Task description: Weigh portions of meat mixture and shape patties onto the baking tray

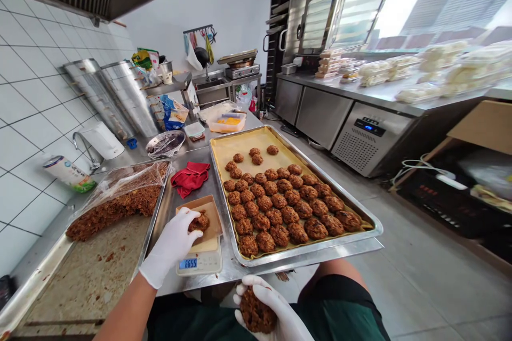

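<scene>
My left hand (170, 248), in a white glove, rests its fingers on a brown dough lump (199, 221) lying on a brown paper sheet (210, 213) atop a small digital scale (200, 262). My right hand (276, 309), also gloved, is low in front of my lap and cups a rough brown dough ball (256, 310). To the right of the scale a paper-lined baking tray (240, 149) holds several rows of shaped brown dough balls (280, 208). To the left, a large tray (92, 277) holds a mass of brown dough mix (116, 205) under clear plastic film.
A red cloth (191, 177) lies behind the scale. A foil-covered bowl (165, 144), plastic containers (228, 121) and a tap (86, 146) stand further back on the steel counter. A steel refrigerated counter (352, 128) with an oven (316, 16) runs along the right; floor lies between.
</scene>
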